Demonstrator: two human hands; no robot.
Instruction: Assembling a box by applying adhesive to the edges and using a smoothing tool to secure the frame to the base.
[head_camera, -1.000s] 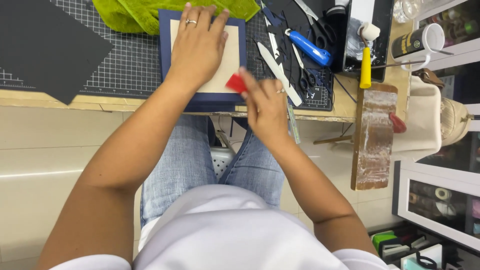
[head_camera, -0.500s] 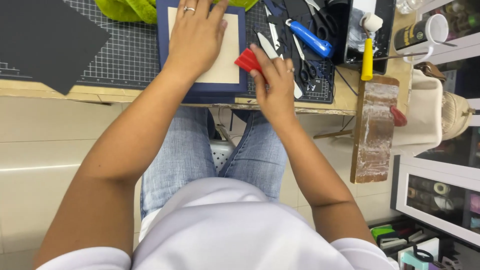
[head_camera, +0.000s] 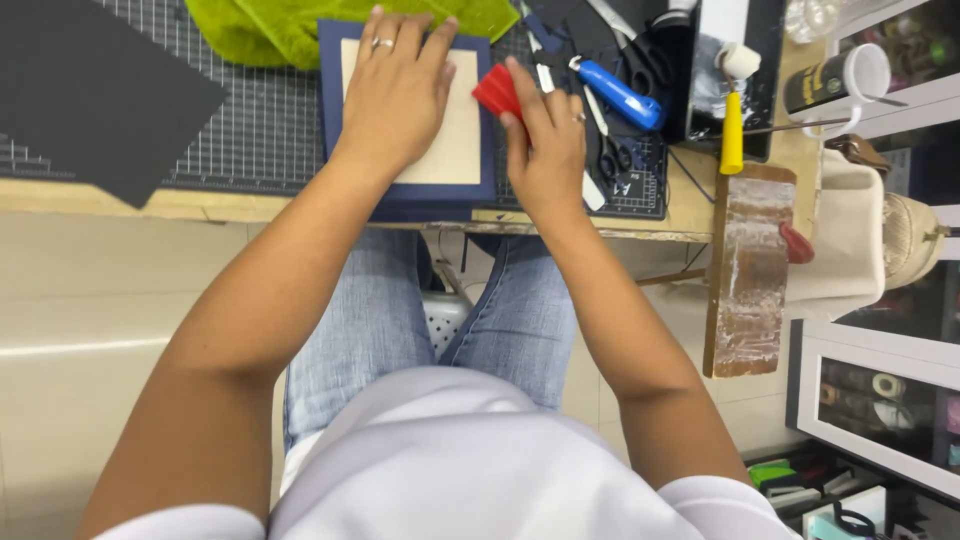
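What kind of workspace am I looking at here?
Likely a craft or bookbinding bench: a gridded cutting mat, scissors and a blue-handled tool lie by the navy-edged board under the hands.

Dark cylindrical can with yellow label at the table's far right, beside a white mug.

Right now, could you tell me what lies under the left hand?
The left hand presses flat on a cream board framed by a navy cover. The board's middle is hidden by the palm.
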